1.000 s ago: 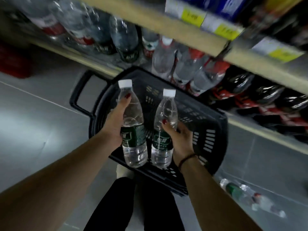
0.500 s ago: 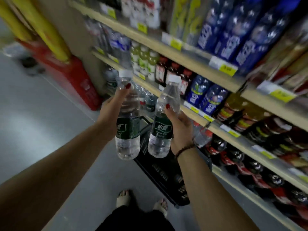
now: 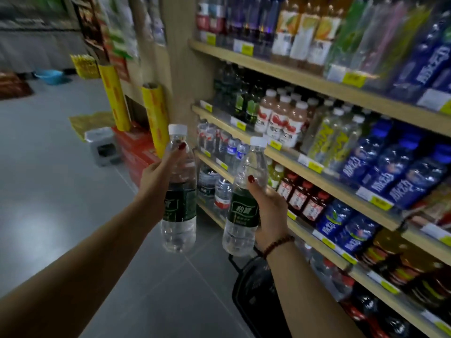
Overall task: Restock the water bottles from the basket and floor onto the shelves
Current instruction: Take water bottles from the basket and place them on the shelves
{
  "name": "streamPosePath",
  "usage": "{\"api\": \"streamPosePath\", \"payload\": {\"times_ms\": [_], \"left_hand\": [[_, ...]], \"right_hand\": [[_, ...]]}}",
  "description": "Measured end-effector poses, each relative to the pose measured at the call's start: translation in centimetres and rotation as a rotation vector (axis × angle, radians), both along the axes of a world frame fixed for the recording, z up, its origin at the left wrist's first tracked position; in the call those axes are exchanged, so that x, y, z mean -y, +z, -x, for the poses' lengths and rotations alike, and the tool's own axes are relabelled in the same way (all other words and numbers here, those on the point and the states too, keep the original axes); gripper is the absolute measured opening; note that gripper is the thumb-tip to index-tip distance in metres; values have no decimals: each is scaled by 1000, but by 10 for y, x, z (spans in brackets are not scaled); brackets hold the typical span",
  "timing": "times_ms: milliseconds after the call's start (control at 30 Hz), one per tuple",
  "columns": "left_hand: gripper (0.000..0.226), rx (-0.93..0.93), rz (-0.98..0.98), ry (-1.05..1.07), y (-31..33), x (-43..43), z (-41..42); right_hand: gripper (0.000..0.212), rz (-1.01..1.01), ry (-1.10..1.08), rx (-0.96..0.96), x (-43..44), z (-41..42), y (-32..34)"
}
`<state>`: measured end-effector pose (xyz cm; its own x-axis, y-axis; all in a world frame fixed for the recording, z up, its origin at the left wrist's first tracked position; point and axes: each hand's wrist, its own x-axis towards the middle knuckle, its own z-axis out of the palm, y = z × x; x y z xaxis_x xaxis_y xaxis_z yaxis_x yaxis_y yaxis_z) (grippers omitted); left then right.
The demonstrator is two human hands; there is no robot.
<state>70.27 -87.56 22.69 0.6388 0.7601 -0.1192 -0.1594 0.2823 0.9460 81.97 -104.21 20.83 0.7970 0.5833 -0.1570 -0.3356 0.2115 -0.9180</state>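
My left hand point(image 3: 156, 176) grips a clear water bottle point(image 3: 180, 191) with a white cap and dark green label, held upright in front of the shelf end. My right hand point(image 3: 271, 211) grips a second water bottle of the same kind point(image 3: 244, 198), also upright, a little lower and to the right. Both bottles hang in the air beside the wooden shelves point(image 3: 305, 164), which are full of drinks. Small water bottles point(image 3: 219, 145) stand at the left end of a middle shelf. The black basket point(image 3: 253, 289) sits on the floor below my right forearm, mostly hidden.
Yellow wrapped rolls point(image 3: 156, 118) lean against the shelf end above red boxes point(image 3: 136, 147). A small grey stool point(image 3: 102, 145) stands on the grey floor to the left. A blue basin point(image 3: 51, 75) lies far back. Price tags line the shelf edges.
My view has swung up from the basket and floor to the shelves. Both hands have lifted their bottles out of the basket and raised them toward the shelf.
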Motion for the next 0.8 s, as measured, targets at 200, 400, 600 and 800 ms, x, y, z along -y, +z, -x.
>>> {"api": "streamPosePath", "payload": {"times_ms": [200, 400, 600, 800], "left_hand": [[49, -2, -18, 136, 17, -62, 40], [31, 19, -3, 138, 24, -106, 35], [46, 37, 32, 107, 28, -146, 0], [41, -20, -35, 129, 36, -203, -57]], "right_hand": [[45, -1, 13, 36, -74, 34, 21], [41, -1, 25, 43, -125, 28, 32], [47, -25, 17, 42, -174, -10, 30], [56, -16, 54, 62, -233, -71, 32]]}}
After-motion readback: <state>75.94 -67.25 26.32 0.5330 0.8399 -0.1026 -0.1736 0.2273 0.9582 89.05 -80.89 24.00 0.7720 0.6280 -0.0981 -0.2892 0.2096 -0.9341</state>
